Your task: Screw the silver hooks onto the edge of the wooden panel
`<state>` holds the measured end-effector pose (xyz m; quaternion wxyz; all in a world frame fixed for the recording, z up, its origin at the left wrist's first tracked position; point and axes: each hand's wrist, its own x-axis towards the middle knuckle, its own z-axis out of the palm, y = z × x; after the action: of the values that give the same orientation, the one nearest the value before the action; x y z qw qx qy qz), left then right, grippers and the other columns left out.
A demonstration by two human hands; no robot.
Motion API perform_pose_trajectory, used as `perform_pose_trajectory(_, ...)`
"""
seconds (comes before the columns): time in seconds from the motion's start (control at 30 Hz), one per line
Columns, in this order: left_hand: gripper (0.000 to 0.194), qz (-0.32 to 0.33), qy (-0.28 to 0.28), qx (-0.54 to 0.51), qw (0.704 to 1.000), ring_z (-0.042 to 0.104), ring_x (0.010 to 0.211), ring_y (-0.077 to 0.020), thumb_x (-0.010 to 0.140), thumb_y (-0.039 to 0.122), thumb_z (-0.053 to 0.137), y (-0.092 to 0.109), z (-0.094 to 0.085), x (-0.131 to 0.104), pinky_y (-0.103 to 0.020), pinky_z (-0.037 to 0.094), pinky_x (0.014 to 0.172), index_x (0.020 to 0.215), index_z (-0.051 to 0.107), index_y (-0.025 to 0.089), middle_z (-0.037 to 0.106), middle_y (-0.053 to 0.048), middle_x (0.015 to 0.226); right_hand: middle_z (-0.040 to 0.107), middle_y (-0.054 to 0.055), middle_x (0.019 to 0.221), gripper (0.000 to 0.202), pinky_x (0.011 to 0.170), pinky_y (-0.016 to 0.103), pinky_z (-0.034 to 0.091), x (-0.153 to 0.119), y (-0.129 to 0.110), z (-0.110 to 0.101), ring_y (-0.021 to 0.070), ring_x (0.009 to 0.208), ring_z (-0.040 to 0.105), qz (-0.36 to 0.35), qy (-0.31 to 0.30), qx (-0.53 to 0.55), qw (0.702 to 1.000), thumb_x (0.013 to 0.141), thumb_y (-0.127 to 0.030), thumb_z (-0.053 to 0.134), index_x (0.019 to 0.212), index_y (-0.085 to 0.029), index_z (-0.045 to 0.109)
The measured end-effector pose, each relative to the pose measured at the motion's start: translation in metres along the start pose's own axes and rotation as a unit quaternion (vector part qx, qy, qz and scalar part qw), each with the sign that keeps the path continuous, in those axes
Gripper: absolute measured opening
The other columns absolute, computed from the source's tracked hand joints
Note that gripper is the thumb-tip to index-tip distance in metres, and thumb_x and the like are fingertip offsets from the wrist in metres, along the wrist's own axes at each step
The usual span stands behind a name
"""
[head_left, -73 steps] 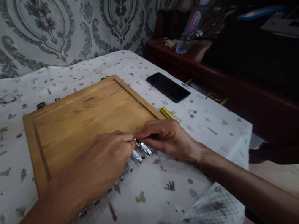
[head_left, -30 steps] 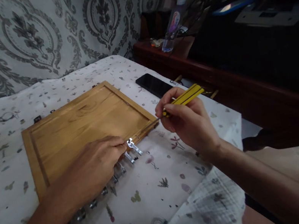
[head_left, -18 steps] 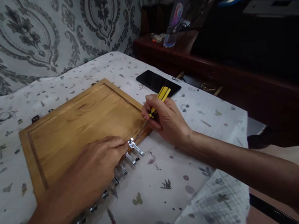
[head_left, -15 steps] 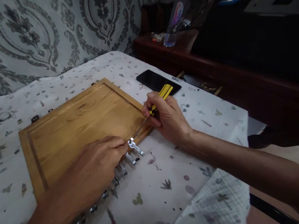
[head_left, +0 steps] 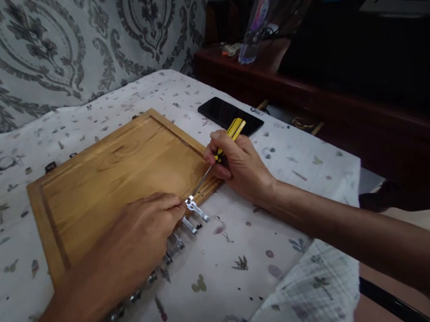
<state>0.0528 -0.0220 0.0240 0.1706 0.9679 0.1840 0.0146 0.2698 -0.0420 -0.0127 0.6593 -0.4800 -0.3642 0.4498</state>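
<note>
My right hand [head_left: 240,165] is closed round the yellow and black handle of a screwdriver [head_left: 235,128], whose thin shaft slants down to a metal hook [head_left: 196,208] at the near edge of a framed wooden board [head_left: 116,167]. My left hand [head_left: 153,222] lies over that edge, its fingers pressed together with the tips at the hook; whether they grip it is too small to tell. Several more metal hooks [head_left: 188,225] stick out in a row along the same edge, some partly hidden under my left hand and forearm.
A black phone [head_left: 227,114] lies on the patterned white cloth [head_left: 261,280] beyond my right hand. On the dark red furniture [head_left: 311,94] at the right stands a plastic bottle [head_left: 255,23]. Small dark metal fittings [head_left: 50,166] show at the board's far edge.
The view has shifted slightly. Both hands, the screwdriver and the hook keep nearly the same places relative to the board.
</note>
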Motion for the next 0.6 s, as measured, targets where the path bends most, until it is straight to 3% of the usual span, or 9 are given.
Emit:
perform_pose_trajectory(0.17,0.045,-0.003,-0.014,-0.004,1.000,0.066,0.112,-0.0231,0.085,-0.004,0.040,0.0007,-0.0023,0.0008,-0.038,0.053,0.101,0.109,0.071,0.016,0.071,-0.008,0.120,0.053,-0.007,0.057,0.042,0.037,0.022,0.016,0.0007,0.0002,0.0000,0.0009,0.034,0.029,-0.006,-0.007,-0.007,1.000,0.085,-0.051,0.069,0.066,-0.021,0.046)
perform_pose_trajectory(0.37,0.049,0.014,0.017,0.001,1.000,0.065,0.119,-0.0224,0.084,-0.004,0.039,-0.0019,0.0006,-0.0015,-0.038,0.052,0.106,0.119,0.068,0.016,0.070,-0.009,0.128,0.053,-0.007,0.059,0.040,0.036,0.022,0.017,0.0009,0.0017,-0.0030,0.0011,0.035,0.029,-0.007,-0.032,-0.005,0.999,0.087,-0.050,0.066,0.069,-0.022,0.044)
perform_pose_trajectory(0.6,0.053,-0.002,0.014,0.004,1.000,0.062,0.126,-0.0220,0.085,-0.002,0.040,-0.0057,0.0050,-0.0041,-0.040,0.048,0.111,0.127,0.066,0.017,0.066,-0.009,0.137,0.055,-0.007,0.057,0.039,0.035,0.020,0.016,0.0006,0.0008,-0.0044,0.0006,0.033,0.031,-0.003,-0.049,0.021,0.999,0.085,-0.047,0.069,0.068,-0.021,0.046)
